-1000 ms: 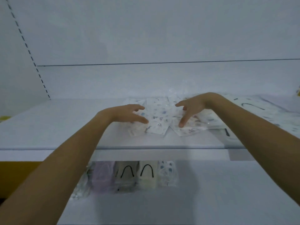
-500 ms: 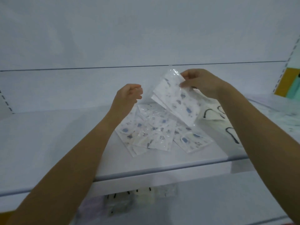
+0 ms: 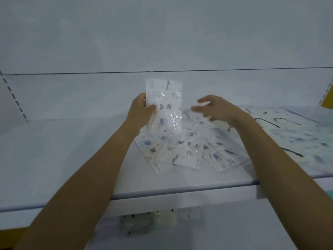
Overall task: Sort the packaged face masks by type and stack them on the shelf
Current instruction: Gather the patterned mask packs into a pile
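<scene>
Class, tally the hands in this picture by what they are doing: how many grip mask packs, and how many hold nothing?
Gripping patterned mask packs: 1, the left hand
Holding nothing: 1, the right hand
Total: 2

Gripped a printed mask packet (image 3: 166,107) upright in the left hand (image 3: 142,111) above the white shelf (image 3: 63,150). Held the right hand (image 3: 216,109) just beside it, fingers loosely spread and blurred. Reached over a loose pile of printed packets (image 3: 180,150) overlapping on the shelf, black-looped packets (image 3: 288,127) farther right.
</scene>
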The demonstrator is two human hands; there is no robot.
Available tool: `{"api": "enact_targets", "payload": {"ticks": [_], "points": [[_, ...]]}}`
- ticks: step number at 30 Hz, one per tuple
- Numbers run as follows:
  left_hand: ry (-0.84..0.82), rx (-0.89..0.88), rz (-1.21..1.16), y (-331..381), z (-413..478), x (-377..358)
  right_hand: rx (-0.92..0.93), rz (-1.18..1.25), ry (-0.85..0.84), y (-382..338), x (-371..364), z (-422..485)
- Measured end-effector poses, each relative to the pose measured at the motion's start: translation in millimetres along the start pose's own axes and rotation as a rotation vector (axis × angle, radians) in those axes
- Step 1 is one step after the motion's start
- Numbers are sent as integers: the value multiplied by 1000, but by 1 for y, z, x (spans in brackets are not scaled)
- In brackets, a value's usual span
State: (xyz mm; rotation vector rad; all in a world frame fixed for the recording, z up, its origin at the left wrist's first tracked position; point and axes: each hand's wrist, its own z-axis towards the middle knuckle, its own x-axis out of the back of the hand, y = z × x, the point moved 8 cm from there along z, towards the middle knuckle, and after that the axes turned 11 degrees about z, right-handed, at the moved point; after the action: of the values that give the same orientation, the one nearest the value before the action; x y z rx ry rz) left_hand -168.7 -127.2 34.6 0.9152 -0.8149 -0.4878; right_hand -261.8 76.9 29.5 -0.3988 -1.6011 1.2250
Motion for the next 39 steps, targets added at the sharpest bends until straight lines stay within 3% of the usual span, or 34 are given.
{"api": "enact_targets", "payload": {"ticks": [2,3,6,14,18,21,26,29,32,36,39], "points": [[73,23,17,-6,4,8,-127,-424,-182,16,-7,-10],[82,29,5,-9,5,9,-189,-517,-261,24,-11,-15],[39,-3,-39,-13,5,8,-234,-476,-314,28,-18,-21],[102,-112,99,-7,6,18,-166,4,-132,22,-9,-6],[156,-59,156,-7,3,23,58,330,165,7,16,-1],[145,-58,120,-5,2,23,138,663,275,7,30,1],[10,-95,-7,4,-3,6,151,1063,297,7,27,2],[136,-110,25,4,-2,16,158,1275,309,10,32,3],[214,-76,8,-2,1,28,134,1514,217,11,34,4],[158,-66,59,0,-1,17,117,1565,29,-1,16,3],[346,-25,46,-5,0,39,107,1579,19,-1,15,2]]}}
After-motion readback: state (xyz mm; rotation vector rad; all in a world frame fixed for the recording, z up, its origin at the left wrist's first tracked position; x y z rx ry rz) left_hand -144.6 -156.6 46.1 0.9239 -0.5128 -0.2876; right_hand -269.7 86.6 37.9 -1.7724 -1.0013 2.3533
